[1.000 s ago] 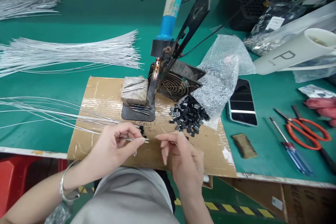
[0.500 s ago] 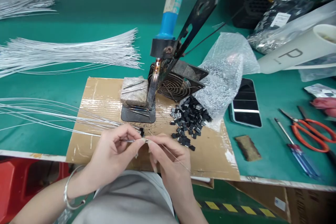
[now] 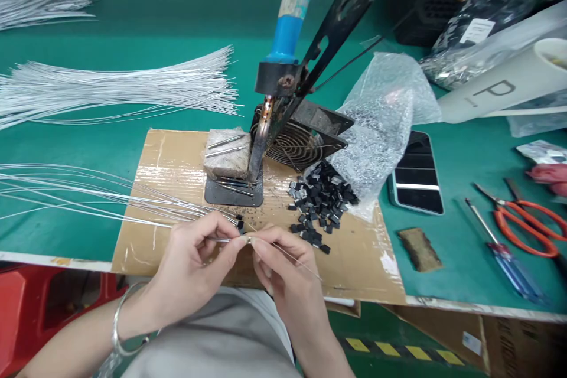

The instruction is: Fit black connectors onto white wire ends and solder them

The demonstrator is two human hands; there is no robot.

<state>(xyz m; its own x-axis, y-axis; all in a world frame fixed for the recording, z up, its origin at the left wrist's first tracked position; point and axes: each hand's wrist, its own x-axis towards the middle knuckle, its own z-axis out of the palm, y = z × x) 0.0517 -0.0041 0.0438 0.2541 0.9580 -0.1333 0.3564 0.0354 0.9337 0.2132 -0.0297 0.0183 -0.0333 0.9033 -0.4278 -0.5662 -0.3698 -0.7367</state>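
Note:
My left hand (image 3: 192,260), a bangle at its wrist, pinches a thin grey wire (image 3: 218,240) between thumb and forefinger. Its fingertips meet those of my right hand (image 3: 287,269), which is closed on a fine wire (image 3: 297,260) that runs back across the fingers. Whatever lies right at the joined tips is too small to make out. Just beyond the hands are black connectors (image 3: 240,224) at the ends of white wires (image 3: 163,207). A blue-handled soldering iron (image 3: 287,29) points down from a black stand, its tip beside a pale block (image 3: 227,153) carrying metal rods.
Cardboard (image 3: 354,266) covers the green bench beneath the work. Loose black connectors (image 3: 325,201) lie near a small fan (image 3: 292,144) and bubble wrap (image 3: 381,130). At right are a phone (image 3: 416,180), brown pad (image 3: 420,249), screwdriver (image 3: 509,266) and orange-handled scissors (image 3: 527,227). White wire bundles (image 3: 124,88) lie left.
Both hands keep their fingertips together, with only slight finger shifts. The fine wire in my right hand lies a little lower at its far-left end. The view has moved very slightly.

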